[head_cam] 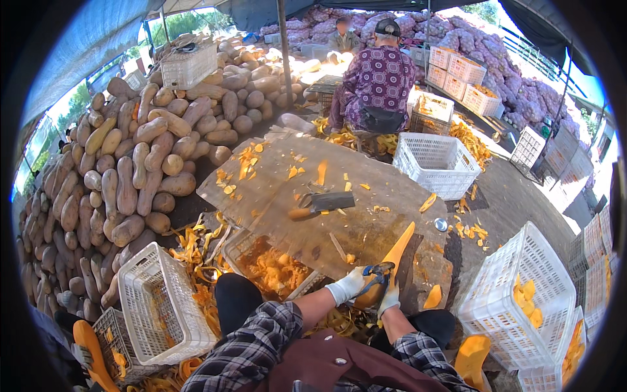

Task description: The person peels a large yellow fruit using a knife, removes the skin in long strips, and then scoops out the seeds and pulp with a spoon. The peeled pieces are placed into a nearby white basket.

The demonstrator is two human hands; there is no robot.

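Note:
A long orange piece of peeled squash (399, 245) stands tilted at the near edge of the wooden board (294, 181), between my gloved hands. My left hand (353, 284) is closed on a dark-headed hand tool (381, 268), probably a peeler, against the squash. My right hand (390, 297) grips the squash's lower part from the right. Beyond them on the board lies a cleaver (333, 201) with a wooden handle, among orange scraps. A small cut piece (432, 297) rests right of my hands.
Unpeeled squashes (127, 186) are heaped at left. White plastic crates stand at left (147, 313), right (524, 294) and beyond the board (436, 164). A crate of orange pulp (274, 269) sits below the board's edge. Two people sit farther back; another gloved hand holds squash at lower left.

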